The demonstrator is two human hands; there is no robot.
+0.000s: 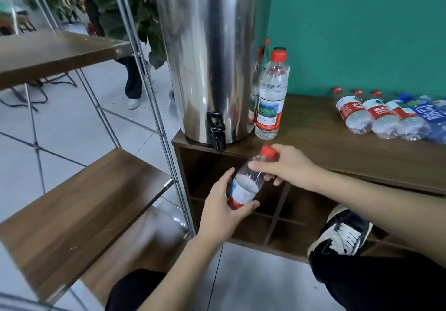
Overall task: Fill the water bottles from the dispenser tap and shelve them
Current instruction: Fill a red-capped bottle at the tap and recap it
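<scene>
Hands meet on one small clear bottle [246, 183], held tilted in front of the desk [337, 137], its red cap [268, 151] pointing up and to the right, just below the black tap [217, 127]. The left hand [224, 210] is wrapped around the lower body over the red-and-white label, thumb on one side and fingers curled under the other. The right hand [287, 163] comes in from the right, forearm stretched across the view, with thumb and fingers closed about the neck right beside the cap. The bottle looks partly clear and partly misted; how much water is in it cannot be told.

Behind the hands are the open wooden cubbies [265, 214] under the desk top. The steel dispenser [212, 57] stands on the desk's left corner, its tap hanging over the front edge. Just beside the dispenser on the right stands an upright bottle [271, 98] with a red cap, and another dark-capped one is partly hidden behind it. Further right, well apart, a row of lying bottles [386, 115] rests on the desk by the green wall [362, 33], most red-labelled and one blue.

To the left is a metal-framed rack with brown shelves [79, 204], all bare. A black-and-white shoe [342, 231] and dark trouser knees show at the bottom.
</scene>
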